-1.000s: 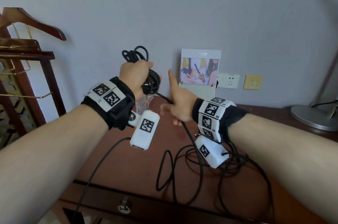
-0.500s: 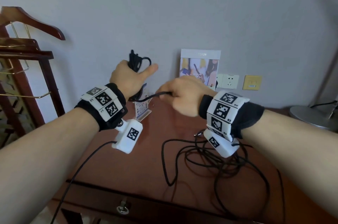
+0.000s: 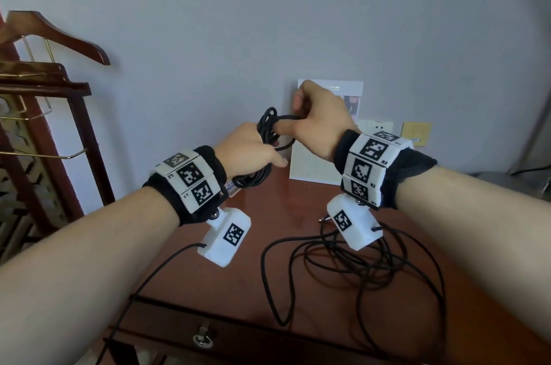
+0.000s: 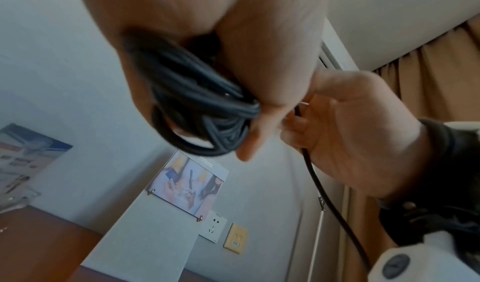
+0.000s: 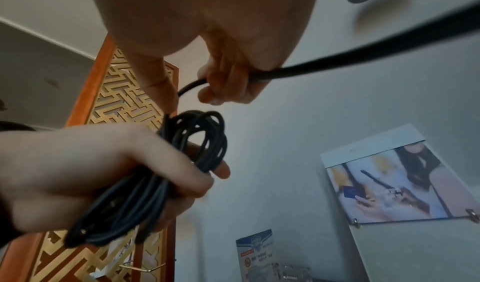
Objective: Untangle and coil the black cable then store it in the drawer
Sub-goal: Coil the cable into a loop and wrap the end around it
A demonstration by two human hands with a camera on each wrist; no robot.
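Our left hand (image 3: pixel 247 150) grips the coiled part of the black cable (image 5: pixel 161 175), and our right hand (image 3: pixel 319 123) pinches the free strand just beside the coil. The rest of the cable lies in a loose tangle (image 3: pixel 357 263) on the table (image 3: pixel 283 215), below the hands. If we pull the next turn fast, this tangle may tighten into a knot, or the held loops may slip out. The cable ends are hard to find, and of the drawer (image 3: pixel 202 338) only the front edge shows.
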